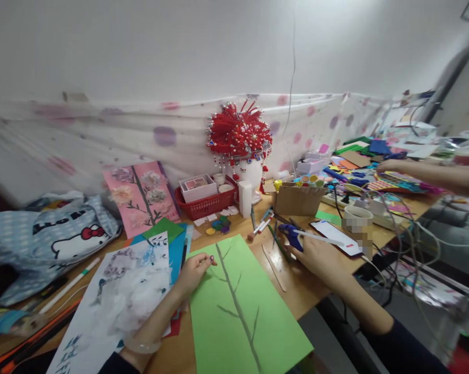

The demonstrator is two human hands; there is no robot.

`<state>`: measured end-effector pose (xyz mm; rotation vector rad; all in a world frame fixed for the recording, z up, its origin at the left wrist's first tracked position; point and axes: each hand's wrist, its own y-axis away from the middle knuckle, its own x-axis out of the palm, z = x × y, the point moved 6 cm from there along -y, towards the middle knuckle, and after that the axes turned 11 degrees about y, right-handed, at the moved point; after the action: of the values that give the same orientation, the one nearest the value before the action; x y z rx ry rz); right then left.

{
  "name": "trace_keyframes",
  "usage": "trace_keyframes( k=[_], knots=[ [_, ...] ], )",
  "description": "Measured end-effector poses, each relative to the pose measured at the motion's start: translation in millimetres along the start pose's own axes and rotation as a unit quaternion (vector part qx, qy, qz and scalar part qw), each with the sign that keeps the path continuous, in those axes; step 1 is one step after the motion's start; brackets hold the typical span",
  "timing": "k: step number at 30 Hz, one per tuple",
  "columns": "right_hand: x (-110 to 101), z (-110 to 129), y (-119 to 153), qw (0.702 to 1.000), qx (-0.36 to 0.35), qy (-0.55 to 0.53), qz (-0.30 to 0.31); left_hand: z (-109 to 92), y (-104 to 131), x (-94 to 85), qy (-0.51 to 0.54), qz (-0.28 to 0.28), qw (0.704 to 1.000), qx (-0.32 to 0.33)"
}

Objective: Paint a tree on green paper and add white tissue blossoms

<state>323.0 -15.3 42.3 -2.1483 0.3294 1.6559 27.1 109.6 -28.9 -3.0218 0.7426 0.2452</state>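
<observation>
A green sheet [238,306] with a painted dark branch lies on the table. Over its upper left edge is my left hand [193,270], its thumb and fingertips pinched on a tiny dark item that I cannot make out. To the right of the sheet, my right hand [316,259] grips the blue handles of a pair of scissors [292,238], whose pale blades point right above the hand. A thin wooden stick [273,267] lies between the sheet and my right hand. White paper [121,291] with fluffy white material rests under my left forearm.
Behind are a pink flower picture [141,200], a red basket [209,205], a cardboard box [298,200] and a red headdress [240,132] on a white stand. Right are a phone [335,236], cup [358,215], cables and another person's arm [432,176]. A checked bag [74,236] stands left.
</observation>
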Motion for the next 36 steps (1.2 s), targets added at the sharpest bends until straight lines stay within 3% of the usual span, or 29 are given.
trace_keyframes(
  k=[3, 7, 13, 19, 23, 27, 31, 36],
  knots=[
    [-1.1, -6.5, 3.6, 1.0, -0.002, 0.007, 0.022, 1.1, 0.0, 0.3, -0.021, 0.007, 1.0, -0.006],
    [-5.1, -6.8, 18.2, 0.995, -0.005, 0.004, 0.095, 0.5, 0.7, 0.6, -0.032, 0.009, 0.999, -0.007],
    [-9.3, 33.8, 44.5, 0.976, -0.153, -0.037, 0.149, -4.2, 1.9, 0.4, -0.022, -0.001, 1.0, -0.001],
    [3.1, 52.9, 45.6, 0.972, -0.2, -0.09, 0.084, 4.6, -3.7, 1.1, -0.033, 0.008, 0.999, 0.023],
    [-24.3, 65.8, 37.9, 0.959, -0.215, -0.184, 0.009, 3.0, -2.6, 4.0, -0.056, 0.006, 0.998, 0.032],
    [-43.6, 80.2, 25.1, 0.957, -0.216, -0.191, -0.033, -6.4, 6.0, 9.5, -0.128, 0.006, 0.991, 0.03],
    [-19.1, 79.5, 7.6, 0.985, -0.155, -0.077, 0.001, -13.1, 15.1, 18.4, -0.218, 0.024, 0.972, 0.085],
    [14.7, 76.8, -1.4, 0.991, -0.13, 0.001, -0.002, -24.5, 25.1, 29.5, -0.334, 0.056, 0.929, 0.149]
  ],
)
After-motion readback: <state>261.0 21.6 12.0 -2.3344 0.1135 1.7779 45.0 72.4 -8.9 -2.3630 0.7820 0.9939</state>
